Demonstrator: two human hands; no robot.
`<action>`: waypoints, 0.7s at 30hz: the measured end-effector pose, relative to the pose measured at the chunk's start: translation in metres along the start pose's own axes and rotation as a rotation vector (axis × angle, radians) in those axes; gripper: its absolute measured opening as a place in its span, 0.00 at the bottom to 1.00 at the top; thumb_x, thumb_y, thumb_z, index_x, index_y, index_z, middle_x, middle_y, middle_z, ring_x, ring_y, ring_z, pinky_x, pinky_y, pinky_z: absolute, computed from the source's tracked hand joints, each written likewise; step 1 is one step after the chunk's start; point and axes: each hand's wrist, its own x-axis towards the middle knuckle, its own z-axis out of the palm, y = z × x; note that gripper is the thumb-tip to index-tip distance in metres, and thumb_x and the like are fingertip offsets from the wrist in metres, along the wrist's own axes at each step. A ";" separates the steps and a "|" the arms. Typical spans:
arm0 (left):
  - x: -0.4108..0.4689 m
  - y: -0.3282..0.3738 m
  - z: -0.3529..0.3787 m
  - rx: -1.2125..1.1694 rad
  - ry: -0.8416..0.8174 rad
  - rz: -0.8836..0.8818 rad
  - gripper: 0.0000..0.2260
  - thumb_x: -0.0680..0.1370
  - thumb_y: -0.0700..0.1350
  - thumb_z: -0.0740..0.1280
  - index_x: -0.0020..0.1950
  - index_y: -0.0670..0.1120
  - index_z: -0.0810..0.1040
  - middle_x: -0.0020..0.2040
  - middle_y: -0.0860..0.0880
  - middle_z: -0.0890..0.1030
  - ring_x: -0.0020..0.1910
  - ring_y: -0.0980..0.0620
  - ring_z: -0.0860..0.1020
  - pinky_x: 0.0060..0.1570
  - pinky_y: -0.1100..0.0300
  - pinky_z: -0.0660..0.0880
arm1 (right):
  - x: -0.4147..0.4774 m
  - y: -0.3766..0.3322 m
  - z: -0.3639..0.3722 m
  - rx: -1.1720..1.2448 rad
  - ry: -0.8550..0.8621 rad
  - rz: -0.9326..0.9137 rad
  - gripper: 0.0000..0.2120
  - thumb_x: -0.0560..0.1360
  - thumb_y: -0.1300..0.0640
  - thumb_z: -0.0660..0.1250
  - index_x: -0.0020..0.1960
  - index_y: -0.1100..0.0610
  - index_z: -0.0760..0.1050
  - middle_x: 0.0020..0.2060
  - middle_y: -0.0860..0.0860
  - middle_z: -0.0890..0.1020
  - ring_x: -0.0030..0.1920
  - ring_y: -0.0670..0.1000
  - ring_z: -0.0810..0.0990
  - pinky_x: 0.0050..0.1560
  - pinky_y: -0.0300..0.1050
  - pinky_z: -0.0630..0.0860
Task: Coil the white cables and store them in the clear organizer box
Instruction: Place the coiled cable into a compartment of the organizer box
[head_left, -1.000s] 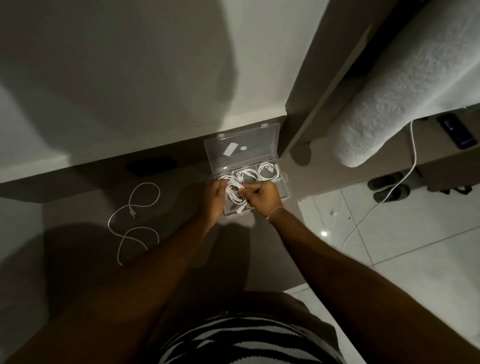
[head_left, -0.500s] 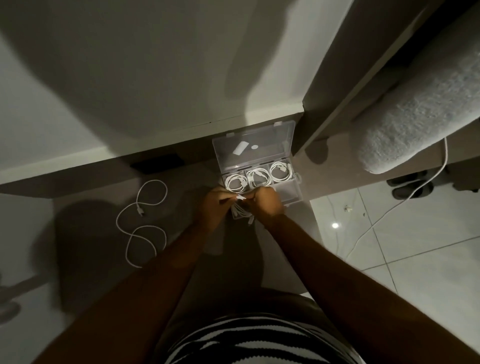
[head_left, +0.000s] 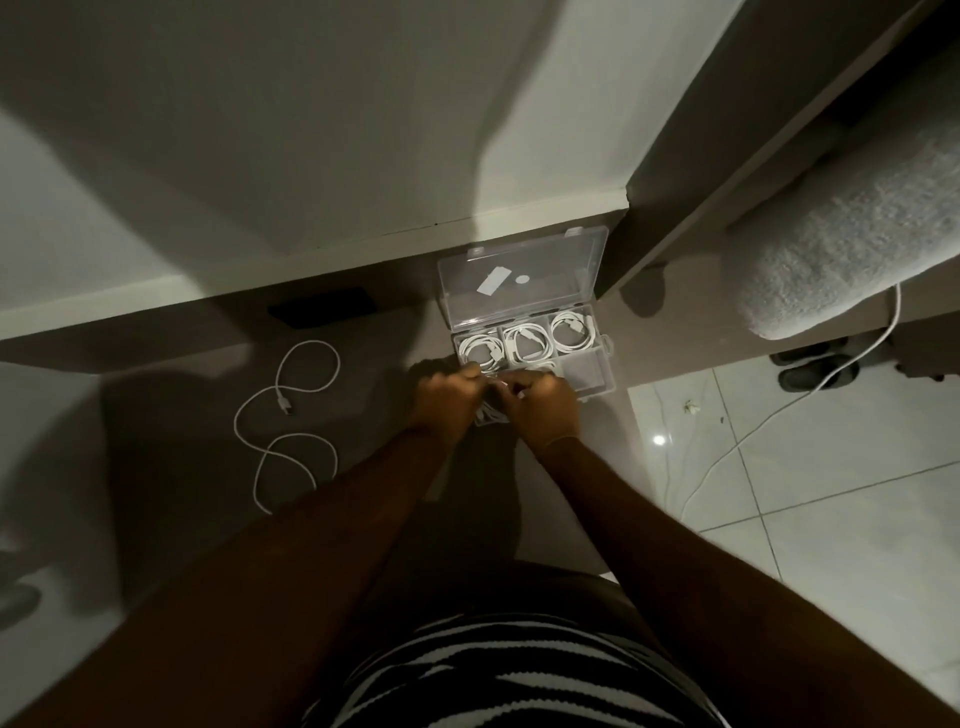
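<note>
Over the near row of the clear organizer box (head_left: 587, 372), both hands meet knuckle to knuckle: the left hand (head_left: 445, 399) and the right hand (head_left: 544, 408) are each curled tight around a bundle of white cable (head_left: 490, 413), of which only a few loops show between and just below them. Whether the bundle is already seated in a compartment or is held just above it cannot be told, since the hands hide that part of the box. Behind the hands, the far row holds three coiled cables, one per compartment: left coil (head_left: 479, 347), middle coil (head_left: 525, 340) and right coil (head_left: 571, 329). At the near right a compartment appears empty, and the lid (head_left: 522, 280) stands open, leaning back toward the wall. One loose cable (head_left: 287, 421) lies uncoiled on the dark surface, well apart from the box on the left-hand side; its wandering loops run mainly near-to-far. Judged from this layout, the step in hand is the tucking of a fourth coil, and the loose cable remains to be done. It lies to the left of the grip, so the left hand is the nearer one for reaching it.
</note>
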 end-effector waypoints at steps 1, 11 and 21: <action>0.001 -0.001 0.000 0.044 -0.021 0.004 0.17 0.84 0.56 0.62 0.69 0.51 0.78 0.65 0.47 0.81 0.60 0.42 0.82 0.55 0.51 0.76 | -0.001 -0.001 -0.001 0.089 -0.004 0.027 0.07 0.78 0.56 0.75 0.53 0.56 0.89 0.48 0.55 0.91 0.48 0.55 0.90 0.52 0.53 0.86; 0.009 0.013 -0.006 0.290 -0.103 0.054 0.17 0.58 0.59 0.84 0.39 0.50 0.89 0.26 0.52 0.82 0.22 0.55 0.81 0.22 0.66 0.73 | -0.042 0.026 -0.011 0.164 -0.037 0.258 0.07 0.77 0.59 0.75 0.54 0.57 0.86 0.49 0.54 0.89 0.48 0.53 0.88 0.55 0.55 0.86; 0.004 0.002 0.012 -0.168 -0.169 0.048 0.11 0.81 0.41 0.65 0.64 0.44 0.77 0.63 0.42 0.78 0.57 0.43 0.79 0.54 0.50 0.77 | -0.036 0.016 -0.001 0.038 -0.175 -0.168 0.08 0.78 0.55 0.75 0.55 0.57 0.88 0.50 0.55 0.88 0.48 0.54 0.87 0.53 0.53 0.83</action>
